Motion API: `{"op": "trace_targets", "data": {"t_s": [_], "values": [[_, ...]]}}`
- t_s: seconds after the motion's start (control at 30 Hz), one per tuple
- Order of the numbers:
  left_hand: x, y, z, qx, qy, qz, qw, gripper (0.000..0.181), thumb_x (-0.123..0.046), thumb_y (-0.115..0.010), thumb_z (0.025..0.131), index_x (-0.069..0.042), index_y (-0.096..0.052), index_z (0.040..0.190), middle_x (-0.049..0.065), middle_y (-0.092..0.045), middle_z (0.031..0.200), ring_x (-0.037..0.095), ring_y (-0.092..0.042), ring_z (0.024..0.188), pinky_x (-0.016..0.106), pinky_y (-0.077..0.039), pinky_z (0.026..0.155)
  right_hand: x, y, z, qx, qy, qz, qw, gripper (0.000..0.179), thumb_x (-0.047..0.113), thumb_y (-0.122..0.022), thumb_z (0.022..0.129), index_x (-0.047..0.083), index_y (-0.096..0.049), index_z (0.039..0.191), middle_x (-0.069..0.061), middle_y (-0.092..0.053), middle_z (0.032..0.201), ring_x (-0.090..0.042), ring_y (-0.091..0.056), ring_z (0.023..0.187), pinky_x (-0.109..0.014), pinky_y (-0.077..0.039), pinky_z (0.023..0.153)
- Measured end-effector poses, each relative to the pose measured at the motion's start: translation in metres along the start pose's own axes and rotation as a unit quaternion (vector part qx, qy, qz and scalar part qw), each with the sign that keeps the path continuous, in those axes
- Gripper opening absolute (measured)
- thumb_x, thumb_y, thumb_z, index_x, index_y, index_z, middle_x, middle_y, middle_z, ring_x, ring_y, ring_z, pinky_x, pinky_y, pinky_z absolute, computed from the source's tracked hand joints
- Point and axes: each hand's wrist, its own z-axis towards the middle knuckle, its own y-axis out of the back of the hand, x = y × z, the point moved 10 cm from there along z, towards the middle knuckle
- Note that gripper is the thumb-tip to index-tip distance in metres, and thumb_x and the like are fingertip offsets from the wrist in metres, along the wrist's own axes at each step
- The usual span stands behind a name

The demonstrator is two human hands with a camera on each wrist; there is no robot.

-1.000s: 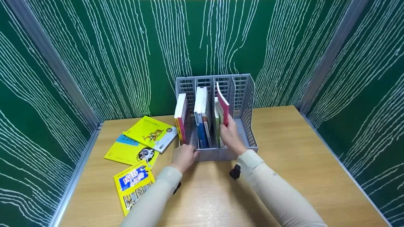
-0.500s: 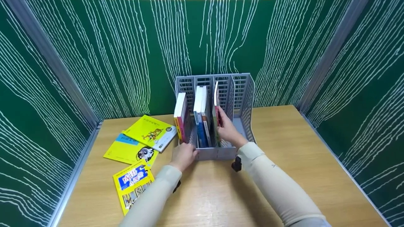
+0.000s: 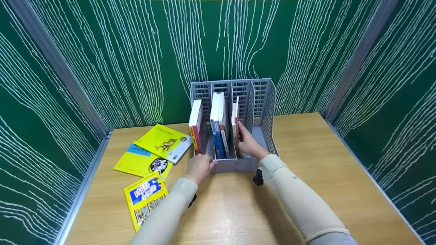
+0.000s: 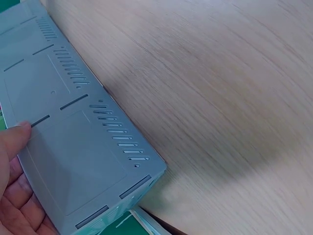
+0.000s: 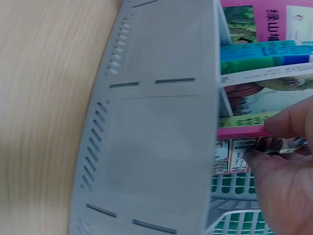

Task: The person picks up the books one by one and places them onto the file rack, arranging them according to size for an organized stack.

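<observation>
A grey four-slot file organizer [image 3: 226, 166] stands on the table, its slots facing me. My left hand [image 3: 199, 167] grips its low front wall at the left; in the left wrist view the thumb [image 4: 17, 139] lies on the outer face, the fingers curled behind the rim. In the third slot my right hand [image 3: 250, 144] pinches a thin book with a pink spine [image 5: 242, 131], upright against a green-spined book [image 5: 242, 121]. Two books with yellow and pink spines [image 3: 195, 137] stand in the first slot. Several books [image 3: 218, 136] fill part of the second.
Three yellow books lie flat at the left: one with a tiger picture [image 3: 163, 143], one partly under it [image 3: 133, 165], and one with a blue title patch [image 3: 144, 194], partly hidden by the left sleeve. Green panels with white lines [image 3: 129, 61] enclose the wooden table [image 3: 313, 163].
The pink-spined book has gone down into the third slot and now stands upright beside the green-spined book. My right hand moved down with it. The left hand keeps its grip on the organizer.
</observation>
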Motion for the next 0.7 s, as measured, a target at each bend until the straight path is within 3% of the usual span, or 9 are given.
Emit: {"op": "trace_targets", "data": {"t_s": [0.23,0.5,0.6,0.7], "values": [[0.003,-0.004,0.002,0.029,0.015,-0.007,0.9994,0.029,-0.034,-0.076,0.104,-0.008,-0.083,0.092,0.005,-0.076,0.078,0.021,-0.066,0.067,0.041,-0.059,0.066,-0.018,-0.004,-0.001,-0.014,-0.001,0.006,0.9999,0.094,-0.031,-0.043,0.087,-0.003,-0.011,0.171,-0.035,-0.031,0.171,-0.053,-0.036,0.157,-0.059,-0.034,0.129],[0.004,-0.005,0.003,0.034,0.021,-0.008,0.9992,0.030,-0.035,-0.074,0.105,-0.008,-0.082,0.093,0.004,-0.074,0.077,0.017,-0.060,0.065,0.038,-0.056,0.065,-0.026,-0.004,-0.003,-0.009,-0.041,-0.109,0.9931,0.088,-0.021,-0.048,0.095,0.002,-0.013,0.172,-0.033,-0.045,0.164,-0.046,-0.047,0.153,-0.059,-0.038,0.127],[0.004,-0.006,0.003,0.040,0.022,-0.009,0.9989,0.030,-0.035,-0.074,0.105,-0.008,-0.082,0.095,0.004,-0.074,0.077,0.016,-0.058,0.065,0.035,-0.053,0.063,-0.026,-0.004,-0.003,-0.003,-0.053,-0.119,0.9915,0.089,-0.022,-0.048,0.094,0.004,-0.014,0.172,-0.032,-0.047,0.163,-0.045,-0.047,0.154,-0.059,-0.038,0.128],[0.003,-0.005,0.003,0.036,0.012,0.002,0.9993,0.030,-0.035,-0.075,0.104,-0.008,-0.082,0.092,0.005,-0.075,0.077,0.020,-0.066,0.067,0.038,-0.056,0.063,-0.022,-0.002,-0.003,-0.003,-0.038,-0.137,0.9898,0.083,-0.021,-0.049,0.092,0.000,-0.022,0.168,-0.034,-0.053,0.157,-0.047,-0.052,0.149,-0.060,-0.044,0.124]]}}
